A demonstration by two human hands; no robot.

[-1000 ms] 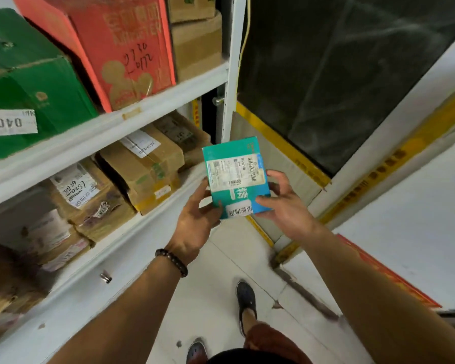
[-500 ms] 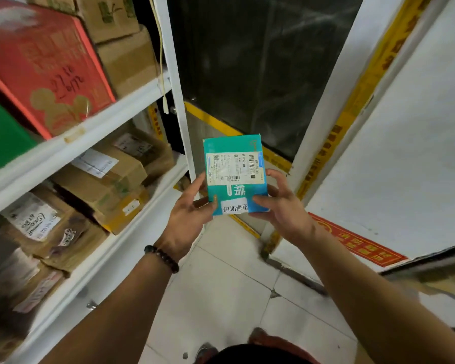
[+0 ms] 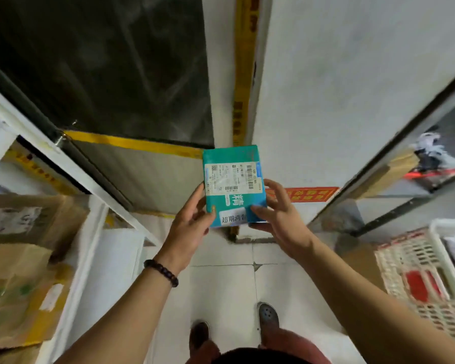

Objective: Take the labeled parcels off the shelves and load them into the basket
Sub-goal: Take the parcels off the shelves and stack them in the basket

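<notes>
**Holding one teal parcel point(image 3: 233, 185) in mid-air**

On the left, the white shelf point(image 3: 87, 258) carries brown cardboard boxes point(image 3: 32, 219). Two show plainly, each with a pale label too blurred to read.

The left hand point(image 3: 192, 227) has one dark bead bracelet point(image 3: 161, 269) at its wrist. Its fingers curl round the parcel's left edge, with the thumb on the front face.

The parcel stands upright in the middle of the scene, above the tiled floor point(image 3: 221, 285), apart from both the shelf and the basket. It bears one white shipping label point(image 3: 233, 177) with two barcodes and one QR code, and its small print is too fine to read. Below the label is a large white "精". Under that, a white sticker point(image 3: 233, 218) reads "超期滞", and its last character is partly hidden by a thumb.

The right hand point(image 3: 281, 222) presses its thumb on the lower right of the front, with its fingers wrapped behind the right edge. Two dark shoes point(image 3: 268, 315) stand on the near floor.

Beyond the right hand, one red strip point(image 3: 302, 194) carries yellow characters too blurred to read.

On the right sits one white lattice basket point(image 3: 405, 258). Something red shows through its wall, and a pale thing lies inside at the far right edge. Neither can be told apart further.
</notes>
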